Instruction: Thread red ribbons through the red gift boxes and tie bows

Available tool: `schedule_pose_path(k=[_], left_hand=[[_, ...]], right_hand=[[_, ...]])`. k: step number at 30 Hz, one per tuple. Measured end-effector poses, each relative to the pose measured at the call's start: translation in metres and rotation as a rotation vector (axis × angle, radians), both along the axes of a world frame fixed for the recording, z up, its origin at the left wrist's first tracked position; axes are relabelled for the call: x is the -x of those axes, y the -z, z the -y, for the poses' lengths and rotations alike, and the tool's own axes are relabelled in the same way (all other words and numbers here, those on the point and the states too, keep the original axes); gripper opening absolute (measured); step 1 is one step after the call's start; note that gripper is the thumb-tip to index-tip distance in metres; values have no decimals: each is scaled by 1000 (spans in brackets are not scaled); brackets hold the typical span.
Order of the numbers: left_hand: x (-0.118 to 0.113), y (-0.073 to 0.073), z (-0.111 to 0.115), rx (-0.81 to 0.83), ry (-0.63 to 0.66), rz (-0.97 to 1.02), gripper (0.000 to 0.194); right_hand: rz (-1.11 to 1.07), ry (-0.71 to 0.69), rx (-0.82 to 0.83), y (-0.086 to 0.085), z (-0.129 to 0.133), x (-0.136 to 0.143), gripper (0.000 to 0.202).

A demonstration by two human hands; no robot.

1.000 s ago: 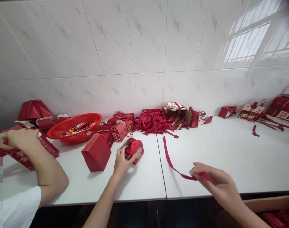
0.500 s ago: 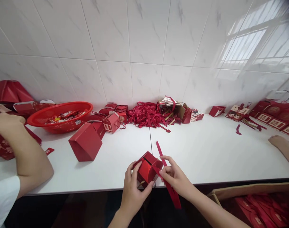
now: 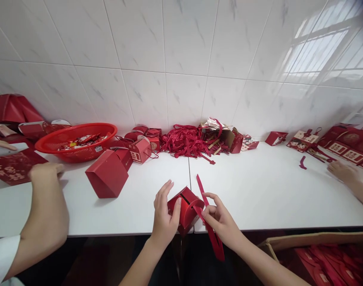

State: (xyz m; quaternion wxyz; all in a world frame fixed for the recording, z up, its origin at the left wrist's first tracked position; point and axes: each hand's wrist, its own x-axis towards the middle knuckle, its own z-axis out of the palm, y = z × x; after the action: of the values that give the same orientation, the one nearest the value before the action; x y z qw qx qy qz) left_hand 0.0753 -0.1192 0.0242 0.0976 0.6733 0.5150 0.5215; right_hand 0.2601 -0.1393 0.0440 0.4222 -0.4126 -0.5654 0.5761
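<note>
A small red gift box (image 3: 184, 208) with a curved flap and a dark slot sits at the table's front edge. Against its left side is my left hand (image 3: 165, 212), thumb laid over the box and fingers pointing up. My right hand (image 3: 218, 218) pinches a red ribbon (image 3: 200, 186) at the box's right side. One end of the ribbon reaches up over the table, a strip runs to the box flap, and a loop hangs below the table edge. The underside of the box is hidden.
A larger red box (image 3: 106, 174) stands to the left, near a red plastic basket (image 3: 76, 157) of wrapped sweets. Red ribbons (image 3: 183, 141) are heaped by the wall. Co-workers' arms (image 3: 50, 206) reach in from both sides. A carton (image 3: 276, 240) is at lower right.
My left fingers have lifted off the box and straightened, and its thumb has moved up. My right hand keeps its pinch. The left co-worker's arm has moved right and down.
</note>
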Motion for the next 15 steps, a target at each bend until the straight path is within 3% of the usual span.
schedule_pose_path(k=[2, 6, 11, 15], left_hand=[[-2, -5, -6, -4, 3, 12, 44], [0, -9, -12, 11, 55, -110, 24], [9, -10, -9, 99, 203, -336, 40], [12, -13, -7, 54, 207, -462, 29]], right_hand=[[4, -5, -2, 1, -1, 1, 46], [-2, -2, -3, 0, -4, 8, 44], [23, 21, -24, -4, -8, 19, 47], [67, 38, -38, -3, -10, 22, 49]])
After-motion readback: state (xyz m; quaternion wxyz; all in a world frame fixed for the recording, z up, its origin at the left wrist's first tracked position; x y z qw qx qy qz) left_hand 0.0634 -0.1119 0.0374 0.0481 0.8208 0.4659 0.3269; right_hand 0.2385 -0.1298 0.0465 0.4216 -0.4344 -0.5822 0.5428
